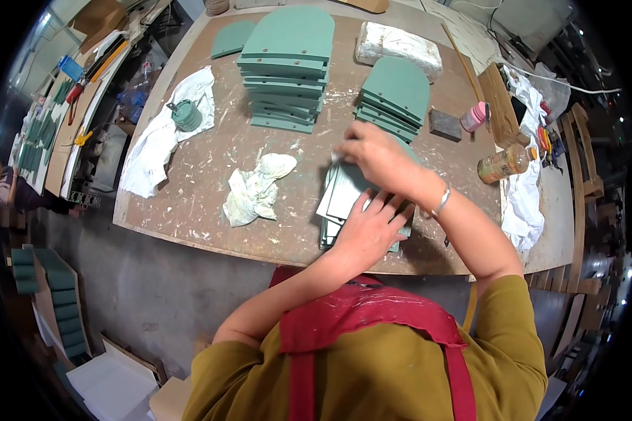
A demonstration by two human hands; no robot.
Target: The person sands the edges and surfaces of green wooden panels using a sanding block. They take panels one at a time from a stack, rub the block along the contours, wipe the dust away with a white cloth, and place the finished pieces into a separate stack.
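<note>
On the near part of the table lies a stack of green panels (326,231) with rounded ends, with white sheets (343,193) showing on and between them. My left hand (376,228) lies flat on this stack, fingers spread. Over its far left corner my right hand (380,156) is bent, fingers curled together; a small whitish bit shows at the fingertips, too unclear to name. Just beyond stands a lower pile of green panels (398,88). A taller pile of green panels (288,42) rises at the far middle, with one green panel (232,39) beside it.
A crumpled cloth (256,191) lies left of my hands. Farther left, a green jar (187,115) rests on a white cloth (154,151). Rightward are a dark block (444,125), a pink bottle (475,117), a stained bottle (504,164) and a white wrapped bundle (398,48).
</note>
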